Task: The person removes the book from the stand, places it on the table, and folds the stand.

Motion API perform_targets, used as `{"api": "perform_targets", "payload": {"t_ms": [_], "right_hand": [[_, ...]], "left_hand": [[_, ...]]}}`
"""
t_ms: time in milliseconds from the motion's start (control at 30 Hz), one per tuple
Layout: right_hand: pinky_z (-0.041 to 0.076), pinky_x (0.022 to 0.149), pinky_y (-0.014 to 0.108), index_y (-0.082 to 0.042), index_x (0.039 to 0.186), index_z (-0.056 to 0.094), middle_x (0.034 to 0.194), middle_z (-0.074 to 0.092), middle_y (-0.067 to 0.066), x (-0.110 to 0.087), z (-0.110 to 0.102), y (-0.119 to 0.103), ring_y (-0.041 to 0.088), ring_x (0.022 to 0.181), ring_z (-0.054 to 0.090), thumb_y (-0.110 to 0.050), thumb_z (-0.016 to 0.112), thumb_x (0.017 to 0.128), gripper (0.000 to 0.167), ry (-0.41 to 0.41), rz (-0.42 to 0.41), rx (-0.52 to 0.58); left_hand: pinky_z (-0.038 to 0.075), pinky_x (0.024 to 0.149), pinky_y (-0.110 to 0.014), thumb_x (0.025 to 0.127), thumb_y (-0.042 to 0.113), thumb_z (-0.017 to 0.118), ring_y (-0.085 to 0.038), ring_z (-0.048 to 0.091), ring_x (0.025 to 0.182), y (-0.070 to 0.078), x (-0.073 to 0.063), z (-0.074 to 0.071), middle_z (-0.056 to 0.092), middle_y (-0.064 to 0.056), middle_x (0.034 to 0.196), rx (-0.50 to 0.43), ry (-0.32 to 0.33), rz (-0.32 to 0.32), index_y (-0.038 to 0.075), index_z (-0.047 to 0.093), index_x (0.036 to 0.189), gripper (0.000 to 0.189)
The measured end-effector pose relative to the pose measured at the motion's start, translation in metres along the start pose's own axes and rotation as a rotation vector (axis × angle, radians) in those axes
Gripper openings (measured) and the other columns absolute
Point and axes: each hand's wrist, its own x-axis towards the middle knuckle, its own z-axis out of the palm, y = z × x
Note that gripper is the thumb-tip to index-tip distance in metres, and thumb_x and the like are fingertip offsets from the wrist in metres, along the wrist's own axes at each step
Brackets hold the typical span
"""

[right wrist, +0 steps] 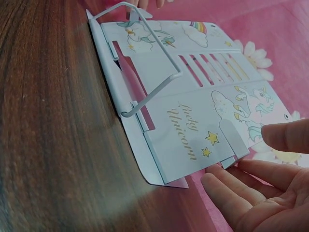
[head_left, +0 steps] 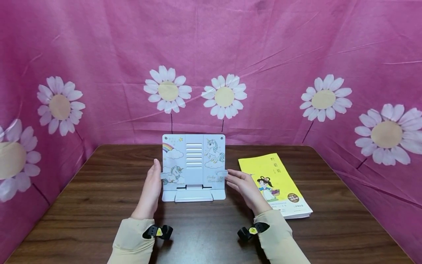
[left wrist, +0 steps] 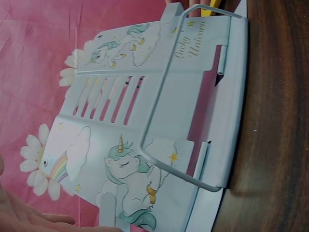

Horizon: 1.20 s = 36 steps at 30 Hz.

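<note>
A light-blue metal book stand printed with unicorns, clouds and a rainbow stands upright on the table, with slots down its middle. A wire bar runs across its lower front. My left hand is at the stand's left side, fingers straight, by the left page clip. On the other side my right hand reaches to the right page clip, its relaxed fingertips right at the clip's outer end and the thumb apart from it.
A yellow book with a cartoon figure on its cover lies on the brown wooden table, to the right of the stand and partly behind my right hand. Behind the table hangs a pink cloth with white daisies.
</note>
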Motion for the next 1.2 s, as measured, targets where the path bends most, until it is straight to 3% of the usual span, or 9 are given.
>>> {"api": "perform_targets", "payload": {"t_ms": [400, 867, 1200], "right_hand": [[0.046, 0.108, 0.043, 0.005, 0.138, 0.052, 0.141, 0.055, 0.024, 0.001, 0.000, 0.000, 0.032, 0.127, 0.058, -0.012, 0.058, 0.099, 0.043, 0.006, 0.004, -0.009], [0.049, 0.105, 0.041, 0.005, 0.137, 0.053, 0.140, 0.055, 0.025, -0.002, 0.000, -0.003, 0.030, 0.121, 0.062, -0.018, 0.056, 0.101, 0.043, 0.018, 0.023, -0.023], [0.045, 0.109, 0.043, 0.006, 0.141, 0.049, 0.144, 0.052, 0.025, -0.001, -0.001, -0.004, 0.033, 0.130, 0.056, -0.016, 0.055, 0.101, 0.046, 0.011, 0.030, 0.011]], "left_hand": [[0.002, 0.124, -0.056, 0.098, 0.070, 0.020, -0.032, 0.001, 0.154, -0.005, 0.002, 0.003, 0.006, -0.016, 0.166, -0.008, 0.005, 0.015, 0.009, 0.001, 0.160, 0.089], [0.004, 0.126, -0.049, 0.099, 0.067, 0.025, -0.027, -0.003, 0.155, -0.008, 0.005, 0.001, -0.004, -0.013, 0.167, -0.144, -0.032, 0.063, 0.007, -0.004, 0.159, 0.089], [0.003, 0.124, -0.055, 0.100, 0.065, 0.021, -0.035, 0.001, 0.154, 0.005, -0.005, 0.008, 0.003, -0.019, 0.166, -0.030, 0.004, -0.002, 0.005, -0.003, 0.159, 0.087]]}}
